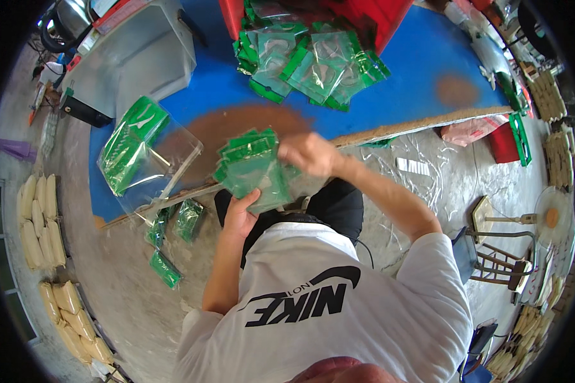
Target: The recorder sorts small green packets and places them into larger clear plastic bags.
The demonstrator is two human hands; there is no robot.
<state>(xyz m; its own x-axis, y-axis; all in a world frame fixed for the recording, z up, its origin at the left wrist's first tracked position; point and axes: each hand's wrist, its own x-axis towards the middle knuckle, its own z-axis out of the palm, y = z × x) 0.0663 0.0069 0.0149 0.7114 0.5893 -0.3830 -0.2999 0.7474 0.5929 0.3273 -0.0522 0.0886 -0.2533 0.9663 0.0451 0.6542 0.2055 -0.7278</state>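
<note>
My left hand (239, 216) grips a fanned stack of small clear plastic bags with green tops (252, 172), held over the near edge of the table. Close beside the right side of this stack is my right hand (310, 155), slightly blurred, with its fingers curled in. What the right fingers pinch, if anything, cannot be made out. To the left lies a large clear plastic bag (184, 150) with bundled green packets inside it. Beyond the hands, a heap of filled clear packets with green tops (319, 67) spills from a red bin (393, 25).
The blue tabletop (428, 64) has worn brown patches. A translucent tub (134, 70) stands at its far left. Green bundles (166, 268) lie on the floor at left, near the table's edge. At right are a stool (492, 268), a fan (551, 217) and stacked sacks.
</note>
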